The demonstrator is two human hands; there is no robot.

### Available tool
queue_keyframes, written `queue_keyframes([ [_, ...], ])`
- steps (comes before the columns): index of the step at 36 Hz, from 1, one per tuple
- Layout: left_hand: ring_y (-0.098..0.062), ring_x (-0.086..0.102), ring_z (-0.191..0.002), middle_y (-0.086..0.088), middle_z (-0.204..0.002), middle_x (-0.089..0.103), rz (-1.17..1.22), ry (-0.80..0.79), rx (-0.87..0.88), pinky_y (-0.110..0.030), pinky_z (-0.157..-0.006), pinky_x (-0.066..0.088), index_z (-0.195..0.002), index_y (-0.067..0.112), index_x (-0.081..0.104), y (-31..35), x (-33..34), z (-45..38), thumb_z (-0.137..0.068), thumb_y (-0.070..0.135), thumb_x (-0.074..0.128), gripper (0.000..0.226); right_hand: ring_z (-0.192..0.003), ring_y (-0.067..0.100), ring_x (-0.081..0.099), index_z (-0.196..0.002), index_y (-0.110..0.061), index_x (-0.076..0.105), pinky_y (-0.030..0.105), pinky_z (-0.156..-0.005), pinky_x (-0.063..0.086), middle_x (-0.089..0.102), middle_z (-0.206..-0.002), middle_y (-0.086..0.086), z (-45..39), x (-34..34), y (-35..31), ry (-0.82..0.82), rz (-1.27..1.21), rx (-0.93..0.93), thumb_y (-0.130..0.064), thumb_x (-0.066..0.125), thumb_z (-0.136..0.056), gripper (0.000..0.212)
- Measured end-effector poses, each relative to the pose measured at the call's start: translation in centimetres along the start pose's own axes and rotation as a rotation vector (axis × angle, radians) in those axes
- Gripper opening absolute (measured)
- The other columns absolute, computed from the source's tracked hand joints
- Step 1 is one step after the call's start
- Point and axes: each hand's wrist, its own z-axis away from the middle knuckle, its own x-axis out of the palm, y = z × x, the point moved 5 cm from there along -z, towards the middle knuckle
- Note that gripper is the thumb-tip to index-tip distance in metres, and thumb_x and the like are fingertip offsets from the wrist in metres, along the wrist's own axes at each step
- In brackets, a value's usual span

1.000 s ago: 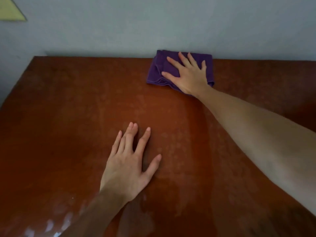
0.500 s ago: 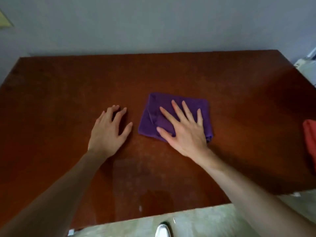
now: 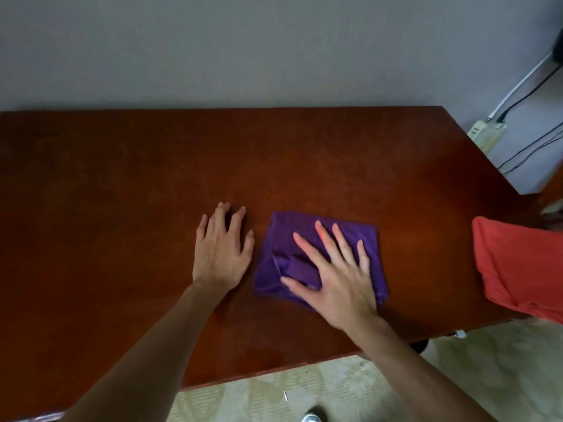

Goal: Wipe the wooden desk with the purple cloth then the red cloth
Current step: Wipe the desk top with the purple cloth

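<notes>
From the head view, our right hand (image 3: 338, 278) presses the purple cloth (image 3: 320, 254) flat mid-desk (image 3: 122, 178), fingers spread to drive the wipe. Our left hand (image 3: 222, 251) braces beside it, fingers loosely spread. The red cloth (image 3: 518, 269) waits at the right edge.

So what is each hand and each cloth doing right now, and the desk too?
purple cloth: folded, flat on the desk, under the right hand.
right hand: fingers straight and spread, pressing on the purple cloth.
left hand: open, flat on the bare wood beside the purple cloth.
red cloth: lying at the desk's right end, untouched.
wooden desk: bare wood, both cloths on it.
</notes>
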Motion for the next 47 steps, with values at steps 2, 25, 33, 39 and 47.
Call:
queue_keyframes([
  [2, -0.025, 0.021, -0.152, -0.012, -0.159, 0.033, -0.027, -0.007, -0.005, -0.045, -0.124, 0.012, -0.152, 0.022, 0.036, 0.5, 0.6, -1.0, -0.099, 0.045, 0.017, 0.061, -0.158, 0.017, 0.016, -0.155, -0.055, 0.030, 0.057, -0.124, 0.017, 0.023, -0.170, -0.011, -4.4, 0.6, 1.5, 0.004, -0.013, 0.018, -0.091, 0.033, -0.083, 0.080],
  [25, -0.009, -0.003, -0.154, -0.001, -0.166, 0.014, -0.111, -0.071, 0.033, -0.040, -0.126, 0.006, -0.157, 0.043, 0.015, 2.1, 2.0, -5.9, -0.101, 0.055, 0.009, 0.057, -0.160, 0.022, 0.001, -0.159, -0.053, 0.017, 0.061, -0.125, 0.000, 0.009, -0.173, -0.007, -36.6, 4.6, 8.2, -0.183, -0.018, -0.066, -0.091, 0.024, -0.086, 0.082],
  [33, -0.014, 0.003, -0.154, -0.003, -0.165, 0.016, -0.103, -0.070, 0.036, -0.037, -0.125, 0.003, -0.156, 0.043, 0.018, 2.2, 1.8, -5.9, -0.099, 0.059, 0.009, 0.060, -0.160, 0.026, -0.001, -0.160, -0.051, 0.014, 0.064, -0.124, 0.000, 0.006, -0.173, -0.005, -30.4, 3.6, 8.9, -0.197, -0.014, -0.086, -0.086, 0.025, -0.090, 0.079],
  [39, -0.025, 0.011, -0.154, -0.010, -0.164, 0.020, -0.087, -0.058, 0.013, -0.041, -0.125, 0.005, -0.155, 0.038, 0.027, 2.7, 1.8, -5.6, -0.104, 0.051, 0.021, 0.053, -0.160, 0.025, 0.002, -0.159, -0.052, 0.015, 0.063, -0.124, 0.003, 0.008, -0.173, -0.007, -17.8, 1.4, 11.2, -0.153, -0.007, -0.092, -0.083, 0.028, -0.092, 0.075],
  [47, -0.038, 0.045, -0.133, -0.014, -0.148, 0.047, -0.135, 0.050, 0.010, -0.054, -0.109, 0.036, -0.145, 0.016, 0.048, 8.0, 2.7, -2.4, -0.104, 0.033, 0.031, 0.048, -0.159, 0.021, 0.012, -0.159, -0.050, 0.025, 0.062, -0.124, 0.012, 0.017, -0.171, -0.010, 0.9, -1.9, 14.0, -0.027, 0.029, -0.071, -0.080, 0.034, -0.093, 0.073],
])
